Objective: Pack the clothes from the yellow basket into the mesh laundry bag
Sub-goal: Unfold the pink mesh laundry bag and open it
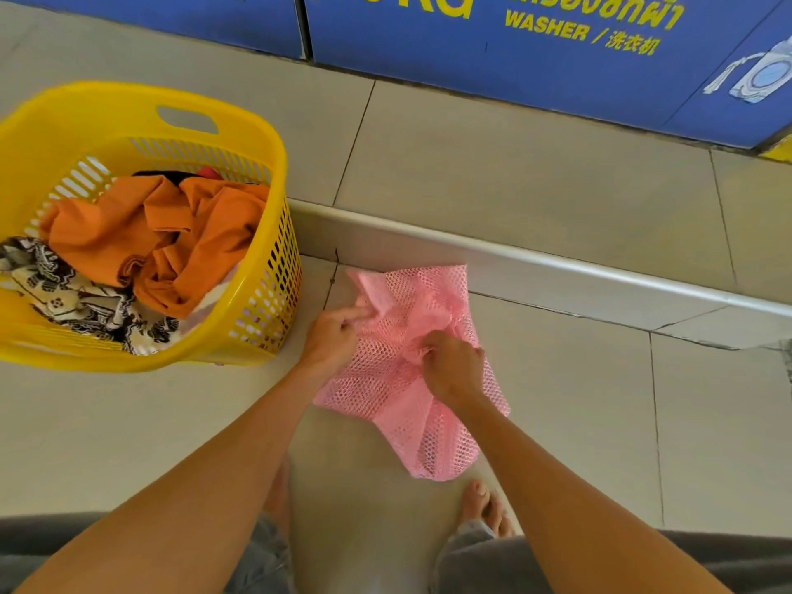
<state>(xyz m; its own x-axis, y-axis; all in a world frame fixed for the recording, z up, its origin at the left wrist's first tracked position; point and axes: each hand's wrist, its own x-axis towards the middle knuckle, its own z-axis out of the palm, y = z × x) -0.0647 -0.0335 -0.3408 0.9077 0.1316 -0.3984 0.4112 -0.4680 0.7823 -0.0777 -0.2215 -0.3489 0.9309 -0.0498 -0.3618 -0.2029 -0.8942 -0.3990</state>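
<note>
A pink mesh laundry bag (394, 379) lies crumpled on the tiled floor in front of me. My left hand (332, 338) pinches its upper left edge. My right hand (454, 368) grips a bunch of the mesh near the bag's middle. To the left stands the yellow basket (261, 267) with slotted walls. It holds an orange garment (163, 237) on top, a black-and-cream patterned cloth (81, 300) at the lower left, and bits of dark and red fabric behind.
A raised tiled step with a metal edge strip (557, 261) runs across just beyond the bag. Blue washer panels (535, 57) stand behind it. My bare feet (488, 505) and grey trousers are close below the bag.
</note>
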